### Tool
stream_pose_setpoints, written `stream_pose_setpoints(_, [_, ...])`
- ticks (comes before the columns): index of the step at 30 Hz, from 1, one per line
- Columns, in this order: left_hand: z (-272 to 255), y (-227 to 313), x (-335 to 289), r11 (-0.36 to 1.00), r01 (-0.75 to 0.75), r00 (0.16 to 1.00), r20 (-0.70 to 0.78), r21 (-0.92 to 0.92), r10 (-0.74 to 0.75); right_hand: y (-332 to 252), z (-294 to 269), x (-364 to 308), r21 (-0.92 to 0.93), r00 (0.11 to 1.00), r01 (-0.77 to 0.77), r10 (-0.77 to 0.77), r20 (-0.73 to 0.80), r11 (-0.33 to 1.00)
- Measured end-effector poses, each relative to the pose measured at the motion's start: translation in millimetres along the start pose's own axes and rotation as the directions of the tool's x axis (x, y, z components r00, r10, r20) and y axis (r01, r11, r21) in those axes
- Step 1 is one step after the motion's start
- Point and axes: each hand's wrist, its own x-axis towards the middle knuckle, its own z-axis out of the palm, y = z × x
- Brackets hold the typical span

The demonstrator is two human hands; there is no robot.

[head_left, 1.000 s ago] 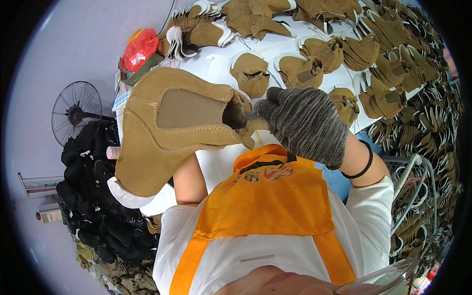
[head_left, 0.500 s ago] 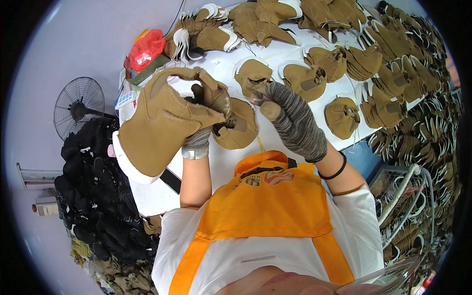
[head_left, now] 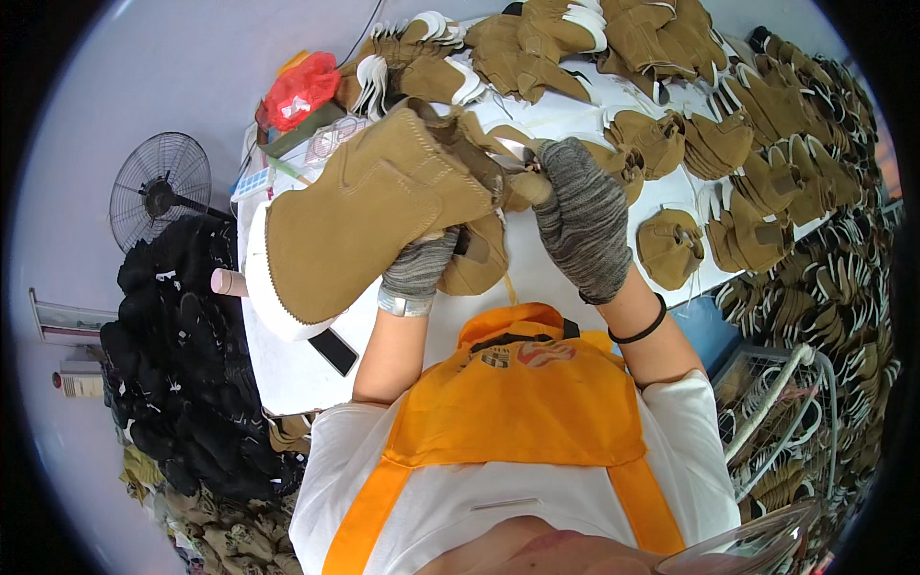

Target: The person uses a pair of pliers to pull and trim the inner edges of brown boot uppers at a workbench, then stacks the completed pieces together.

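My left hand (head_left: 422, 264), in a grey knit glove, is closed on a brown suede boot upper (head_left: 359, 211) from below; its fingers are partly hidden behind it. The upper has a white edge at its lower left, and its opening faces right. My right hand (head_left: 586, 220), gloved in darker grey, is closed on what look like small metal thread snips (head_left: 515, 149). Their blades are beside the upper's stitched edge; I cannot tell whether they touch it. Another brown upper (head_left: 479, 257) lies on the table just behind my left hand.
On the white table (head_left: 307, 374) lie a phone (head_left: 333, 352), stacked brown uppers (head_left: 719, 144) and a single upper (head_left: 670, 247). A red plastic bag (head_left: 300, 91) sits at the back left. Black uppers (head_left: 187, 355) are heaped left of the table, near a fan (head_left: 159, 192); a wire cart (head_left: 781, 402) stands right.
The boot upper has moved right and turned, so its opening now faces my right hand. My right hand has shifted slightly, bringing the snips up to the upper's edge.
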Motion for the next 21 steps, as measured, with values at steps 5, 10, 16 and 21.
stream_pose_setpoints(5, [-3, -1, -2, 0.845, -0.116, 0.993, 0.033, 0.522, 0.116, 0, -11, 4, -0.180, 0.994, -0.005, 0.025, 0.109, 0.984])
stream_pose_setpoints(10, [-24, -4, -9, 0.309, -0.135, 0.980, 0.081, 0.941, 0.181, 0, -19, 9, -0.262, 0.985, 0.007, 0.039, 0.170, 0.965])
stream_pose_setpoints(16, [-27, -9, -5, -0.062, -0.158, 0.974, 0.166, 0.986, 0.152, 20, -7, -5, 0.334, 0.952, -0.297, 0.303, 0.037, 0.894])
stream_pose_setpoints(21, [-11, -6, 7, 0.051, -0.213, 0.970, 0.205, 0.976, 0.130, 25, -8, -10, 0.722, 0.806, -0.529, 0.531, 0.263, 0.446])
